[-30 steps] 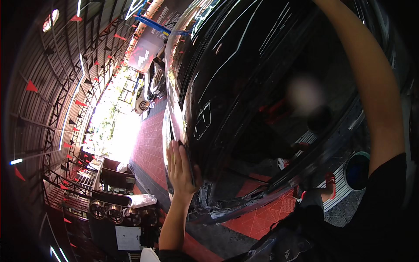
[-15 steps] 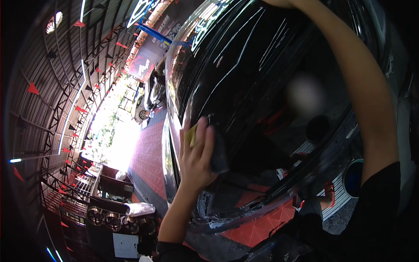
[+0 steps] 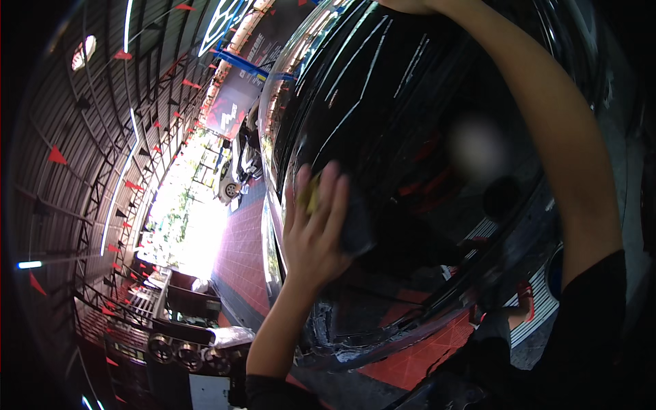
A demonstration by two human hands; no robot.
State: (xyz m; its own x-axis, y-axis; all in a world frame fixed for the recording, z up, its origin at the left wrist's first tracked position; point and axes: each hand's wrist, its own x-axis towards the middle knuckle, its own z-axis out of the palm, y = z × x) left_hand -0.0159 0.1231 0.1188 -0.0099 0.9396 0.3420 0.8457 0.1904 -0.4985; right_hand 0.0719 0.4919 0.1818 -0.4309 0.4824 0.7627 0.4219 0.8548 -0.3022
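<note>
A glossy black car surface [image 3: 403, 137], curved and full of reflections, fills the middle. My left hand [image 3: 316, 229] lies over its left part, fingers stretched and a little spread, blurred by motion. Under those fingers is a pad, yellow [image 3: 311, 197] where it shows between them, with a dark, cloth-like part [image 3: 357, 229] sticking out to the right. The hand presses it against the car. My right hand [image 3: 408, 5] reaches across to the far side at the upper edge of the picture; its fingers are cut off, so what they do is hidden.
Red and grey floor tiles [image 3: 239, 239] run along the car's left side. At the lower left several wheel rims [image 3: 188, 355] stand by a dark cabinet. A blue post [image 3: 239, 63] rises beyond the car. A bare foot in a red sandal [image 3: 523, 311] shows at the lower right.
My left hand has slid slightly up and to the right over the car with the pad. My right hand and forearm have shifted left. The whole view has turned a little.
</note>
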